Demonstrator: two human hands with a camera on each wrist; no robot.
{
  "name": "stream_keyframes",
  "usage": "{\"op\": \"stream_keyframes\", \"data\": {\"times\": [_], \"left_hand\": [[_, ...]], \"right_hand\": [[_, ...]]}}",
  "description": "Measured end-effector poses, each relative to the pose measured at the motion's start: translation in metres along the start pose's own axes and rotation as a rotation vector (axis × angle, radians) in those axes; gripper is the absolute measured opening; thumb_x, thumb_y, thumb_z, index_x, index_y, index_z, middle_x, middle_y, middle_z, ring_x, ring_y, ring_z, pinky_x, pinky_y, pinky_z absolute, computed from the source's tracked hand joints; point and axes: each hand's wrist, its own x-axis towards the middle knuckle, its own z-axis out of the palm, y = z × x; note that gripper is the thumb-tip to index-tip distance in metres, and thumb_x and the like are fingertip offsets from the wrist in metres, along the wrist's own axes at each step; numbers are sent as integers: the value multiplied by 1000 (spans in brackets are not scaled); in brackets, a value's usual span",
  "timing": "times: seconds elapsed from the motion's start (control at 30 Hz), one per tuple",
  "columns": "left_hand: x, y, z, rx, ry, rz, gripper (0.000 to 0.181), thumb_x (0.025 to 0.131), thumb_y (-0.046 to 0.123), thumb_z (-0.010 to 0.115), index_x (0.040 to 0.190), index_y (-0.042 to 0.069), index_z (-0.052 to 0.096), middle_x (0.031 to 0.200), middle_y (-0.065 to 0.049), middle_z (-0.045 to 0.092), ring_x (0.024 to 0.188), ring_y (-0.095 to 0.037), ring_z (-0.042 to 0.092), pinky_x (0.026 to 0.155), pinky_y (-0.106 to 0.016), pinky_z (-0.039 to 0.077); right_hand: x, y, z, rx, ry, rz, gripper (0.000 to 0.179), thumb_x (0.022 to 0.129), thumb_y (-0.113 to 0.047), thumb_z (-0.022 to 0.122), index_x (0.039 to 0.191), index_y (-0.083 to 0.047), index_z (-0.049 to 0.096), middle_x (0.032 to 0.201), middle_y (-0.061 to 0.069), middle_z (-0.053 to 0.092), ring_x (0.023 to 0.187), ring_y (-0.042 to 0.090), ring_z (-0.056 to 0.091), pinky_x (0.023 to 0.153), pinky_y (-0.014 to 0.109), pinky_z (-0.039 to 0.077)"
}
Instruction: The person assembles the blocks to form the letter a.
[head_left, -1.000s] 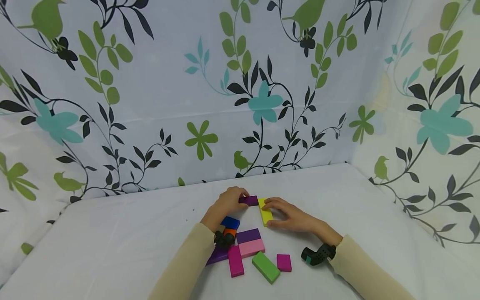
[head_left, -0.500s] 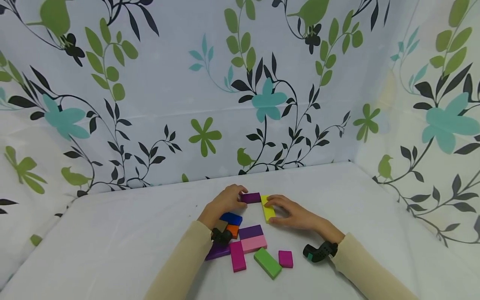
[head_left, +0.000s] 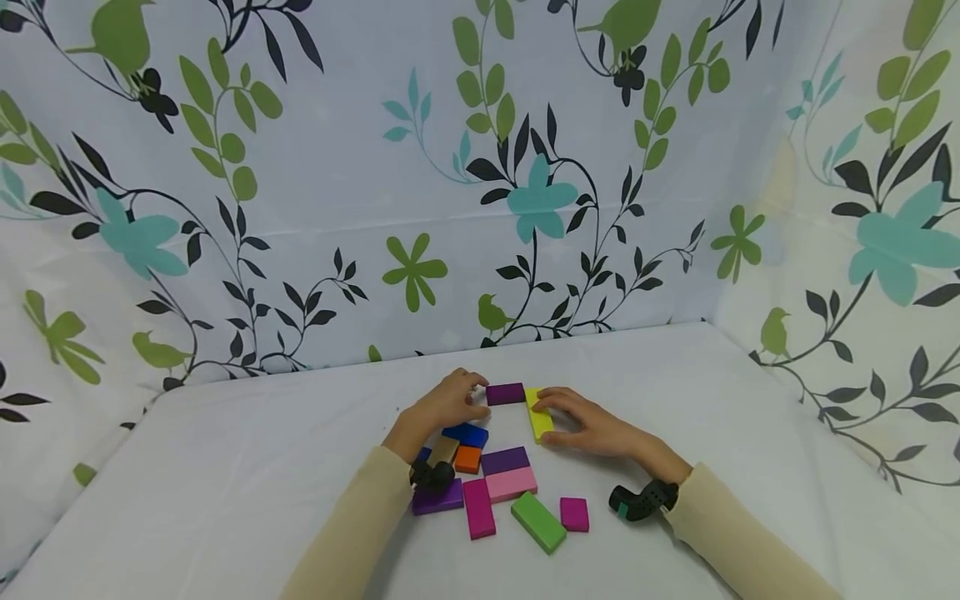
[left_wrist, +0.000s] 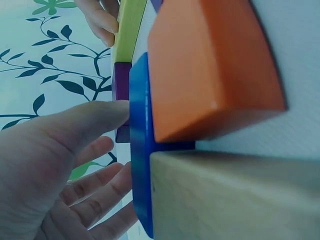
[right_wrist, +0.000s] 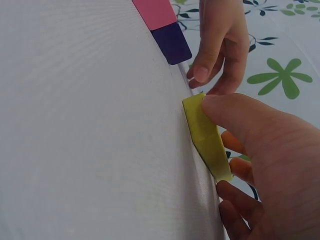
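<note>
A dark purple block (head_left: 506,394) lies flat at the far side of the white table, its right end against the top of a yellow block (head_left: 537,421). Just left of the purple block is my left hand (head_left: 442,404), fingers loosely bent and holding nothing. In the left wrist view its thumb overlaps that block, beyond a blue block (left_wrist: 140,125). My right hand (head_left: 596,425) pinches the yellow block, thumb at the near end and fingers toward the far end. The right wrist view shows the thumb on the yellow block's edge, its other fingers partly hidden behind.
Under my left wrist cluster an orange block (head_left: 468,459), a bare wooden block (head_left: 445,451) and a violet block (head_left: 438,498). Nearer me lie a purple block (head_left: 506,460), a pink block (head_left: 512,484), a magenta block (head_left: 479,508), a green block (head_left: 538,522) and a magenta square (head_left: 574,514).
My left hand has let go of the dark purple block and drawn slightly left. My right hand stays on the yellow block. The head view has shifted a little.
</note>
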Motion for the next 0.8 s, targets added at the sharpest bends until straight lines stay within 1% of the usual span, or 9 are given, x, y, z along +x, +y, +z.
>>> {"op": "stream_keyframes", "data": {"times": [0.23, 0.33, 0.47, 0.53, 0.6, 0.8], "left_hand": [[-7, -1, -2, -60, -15, 5, 53, 92, 19, 68, 139, 7, 48, 135, -18, 47, 112, -27, 57, 97, -43, 48], [-10, -1, -2, -65, -21, 18, 56, 92, 20, 68, 142, 7, 45, 137, -18, 46, 114, -28, 57, 98, -44, 48], [-15, 0, -3, -55, -28, 5, 56, 92, 23, 68, 142, 10, 46, 137, -16, 48, 115, -27, 55, 98, -44, 48], [-18, -1, -3, -55, -33, -8, 54, 92, 24, 68, 141, 11, 48, 135, -14, 49, 116, -27, 55, 97, -44, 48], [-21, -2, -3, -52, -34, -5, 51, 92, 24, 68, 139, 12, 50, 133, -13, 52, 116, -27, 55, 97, -43, 49], [-32, -7, -5, -46, -31, 67, 40, 92, 21, 67, 128, 5, 59, 121, -15, 60, 112, -29, 57, 96, -42, 49]], "right_hand": [[1, -2, 0, 5, 2, -1, 43, 92, -26, 68, 130, -9, 57, 145, 18, 42, 137, 40, 35, 108, 62, 28], [0, -2, 0, 0, 6, -7, 43, 92, -25, 68, 130, -8, 57, 145, 19, 42, 137, 40, 35, 109, 62, 28], [0, -2, 0, -2, 11, -10, 43, 92, -24, 68, 130, -7, 57, 145, 19, 42, 137, 41, 35, 109, 61, 28], [0, -2, 0, 1, 9, -11, 43, 92, -24, 68, 130, -7, 57, 145, 20, 42, 137, 41, 35, 109, 61, 28], [1, -2, 0, 2, 7, -11, 43, 92, -25, 68, 130, -7, 57, 145, 20, 42, 137, 41, 35, 109, 61, 28], [1, 0, 2, 3, 10, -20, 43, 92, -24, 68, 130, -7, 56, 145, 19, 42, 137, 41, 35, 109, 61, 28]]}}
